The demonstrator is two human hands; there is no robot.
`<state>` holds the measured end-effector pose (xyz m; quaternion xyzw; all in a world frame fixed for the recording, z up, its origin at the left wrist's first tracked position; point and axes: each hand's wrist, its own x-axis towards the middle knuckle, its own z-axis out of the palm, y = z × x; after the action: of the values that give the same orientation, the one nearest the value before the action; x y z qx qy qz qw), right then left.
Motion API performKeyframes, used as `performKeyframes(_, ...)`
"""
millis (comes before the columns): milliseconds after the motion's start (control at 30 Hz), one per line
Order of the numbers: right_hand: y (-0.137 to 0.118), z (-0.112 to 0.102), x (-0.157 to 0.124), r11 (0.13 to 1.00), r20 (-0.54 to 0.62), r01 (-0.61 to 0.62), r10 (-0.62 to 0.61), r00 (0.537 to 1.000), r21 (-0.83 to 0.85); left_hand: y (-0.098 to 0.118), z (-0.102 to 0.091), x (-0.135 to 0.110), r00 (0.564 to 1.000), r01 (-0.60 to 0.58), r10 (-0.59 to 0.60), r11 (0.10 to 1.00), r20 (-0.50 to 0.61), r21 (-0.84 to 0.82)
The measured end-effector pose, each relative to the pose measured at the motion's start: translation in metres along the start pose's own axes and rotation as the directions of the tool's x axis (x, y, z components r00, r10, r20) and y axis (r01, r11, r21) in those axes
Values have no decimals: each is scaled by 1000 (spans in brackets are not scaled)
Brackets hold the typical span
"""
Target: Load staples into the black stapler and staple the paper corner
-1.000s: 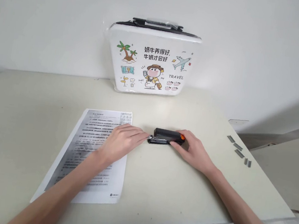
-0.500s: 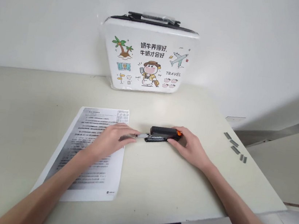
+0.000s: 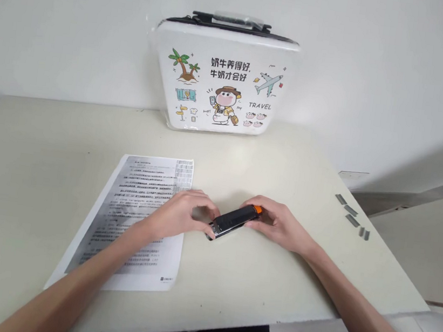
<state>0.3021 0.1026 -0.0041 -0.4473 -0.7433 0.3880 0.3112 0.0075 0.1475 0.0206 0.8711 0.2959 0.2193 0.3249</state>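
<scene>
A black stapler (image 3: 234, 219) with an orange rear end lies slanted between my hands, over the middle of the tabletop. My right hand (image 3: 275, 222) grips its orange end between thumb and fingers. At the metal front end, my left hand (image 3: 182, 212) pinches the stapler with the thumb low and the fingers above. Left of it, partly covered by my left hand and forearm, is a printed paper sheet (image 3: 124, 251).
A white cartoon-printed case (image 3: 229, 42) in clear plastic stands at the back against the wall. Several grey staple strips (image 3: 351, 210) lie near the right edge of the pale table (image 3: 250, 289). Another surface (image 3: 427, 247) is beyond that edge.
The stapler has turned, its front end now lower and nearer me. The metal piece sticking out of its front in my left fingers no longer shows. My left hand has moved right onto the front.
</scene>
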Motion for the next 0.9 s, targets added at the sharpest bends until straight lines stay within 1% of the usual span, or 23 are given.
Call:
performKeyframes(267,3,3,2,1000,-19,-4,4,1000,17,1,1,4,998,61,-61,998,30,16)
performKeyframes(367,4,3,2,1000,-59,5,-5,998,-5,4,-4,0,999,43,-42,994,-15,97)
performKeyframes(433,4,3,2,999,-91,20,-22,996,-29,6,-14,-13,999,16,-7,981,-49,191)
performKeyframes(467,4,3,2,999,-100,23,-27,995,-37,7,-20,-23,998,9,6,969,-61,245)
performKeyframes(533,4,4,1,999,-102,15,-19,995,-45,7,-33,-53,996,13,17,937,-82,350)
performKeyframes(600,3,5,-1,999,-99,2,-7,995,-46,8,-43,-91,997,26,10,904,-81,426)
performKeyframes(667,2,5,-3,999,-96,-7,4,995,-38,11,-48,-130,998,65,-48,867,-46,494)
performKeyframes(700,2,6,-3,999,-95,-11,8,995,-31,14,-47,-149,997,76,-78,852,-18,518)
performKeyframes(767,1,7,-5,1000,-84,-18,17,996,-14,23,-38,-179,992,80,-121,827,37,556)
performKeyframes(833,0,7,-6,1000,-73,-27,26,997,-10,35,-24,-197,988,81,-142,805,58,588)
performKeyframes(900,0,7,-7,999,-68,-32,31,997,-17,47,-8,-207,988,79,-144,785,58,614)
